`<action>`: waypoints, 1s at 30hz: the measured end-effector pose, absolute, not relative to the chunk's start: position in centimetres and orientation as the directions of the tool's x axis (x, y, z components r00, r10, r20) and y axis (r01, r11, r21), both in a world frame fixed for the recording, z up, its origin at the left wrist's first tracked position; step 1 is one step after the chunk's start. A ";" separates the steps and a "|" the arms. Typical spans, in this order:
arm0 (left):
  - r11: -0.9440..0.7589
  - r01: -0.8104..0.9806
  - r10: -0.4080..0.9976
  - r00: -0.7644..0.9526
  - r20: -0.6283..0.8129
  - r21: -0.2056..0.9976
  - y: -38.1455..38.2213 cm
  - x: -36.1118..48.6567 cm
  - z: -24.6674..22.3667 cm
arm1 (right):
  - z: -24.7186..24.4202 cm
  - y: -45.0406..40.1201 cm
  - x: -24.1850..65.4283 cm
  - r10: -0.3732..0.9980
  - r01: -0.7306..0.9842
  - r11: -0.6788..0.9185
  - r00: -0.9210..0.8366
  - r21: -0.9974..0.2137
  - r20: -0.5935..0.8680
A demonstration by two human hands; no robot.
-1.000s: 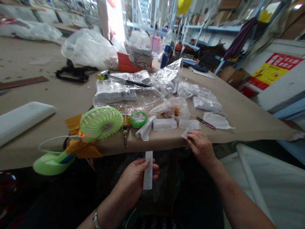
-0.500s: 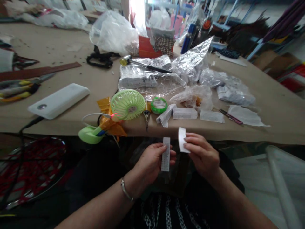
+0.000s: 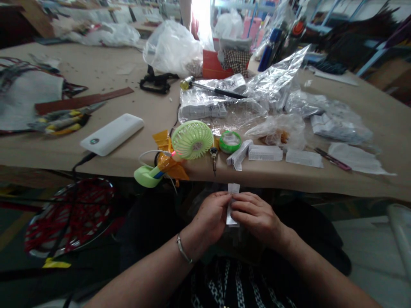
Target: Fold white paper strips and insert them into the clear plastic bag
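My left hand [image 3: 213, 216] is closed on white paper labels [image 3: 233, 219], with the thumb near their upper part. My right hand [image 3: 257, 214] presses its fingers onto the same labels from the right. Two narrow strips appear to lie one over the other between the hands, just below the table edge; their overlap is partly hidden by fingers. On the table in front are stacks of printed labels [image 3: 265, 152], [image 3: 304, 158] and a slanted stack [image 3: 240, 155]. A green round container [image 3: 230, 142] stands beside a soldering iron [image 3: 214, 156].
A green fan [image 3: 192, 140] with orange tape overhangs the table edge, cabled toward a white power bank [image 3: 112, 133]. Pliers [image 3: 69, 121] lie at left, a pink cutter [image 3: 334, 159] at right. Clear plastic bags [image 3: 250, 109] and a hammer-like tool [image 3: 215, 89] lie behind.
My right hand has moved left and brought its label onto the one in my left hand. The view has shifted, so the table things appear further right.
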State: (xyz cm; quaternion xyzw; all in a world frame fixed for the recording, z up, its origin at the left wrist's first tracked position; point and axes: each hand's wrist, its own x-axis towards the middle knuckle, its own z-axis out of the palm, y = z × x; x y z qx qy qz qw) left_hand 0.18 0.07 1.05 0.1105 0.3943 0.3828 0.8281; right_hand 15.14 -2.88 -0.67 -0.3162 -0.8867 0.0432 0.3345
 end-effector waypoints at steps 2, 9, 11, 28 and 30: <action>0.677 -0.559 0.725 0.393 -0.566 0.479 0.0 0.2 1.0 | -0.5 -2.9 15.2 0.581 0.526 0.804 -0.595 -0.277 0.556; 0.687 -0.552 0.721 0.434 -0.540 0.473 -0.2 0.1 1.5 | 0.0 -2.8 15.4 0.577 0.526 0.811 -0.645 -0.257 0.501; 0.689 -0.540 0.723 0.467 -0.510 0.483 -0.3 0.1 1.6 | 0.0 -2.8 15.5 0.582 0.522 0.809 -0.645 -0.270 0.496; 0.771 -0.273 0.621 0.522 -0.585 0.575 -1.1 -0.5 3.0 | 0.1 -2.2 14.7 0.994 0.070 -0.110 -0.019 -0.992 -0.111; 0.775 -0.262 0.608 0.555 -0.567 0.575 -1.3 -0.5 2.7 | 0.1 -2.2 14.2 0.990 0.021 -0.143 -0.016 -0.989 -0.143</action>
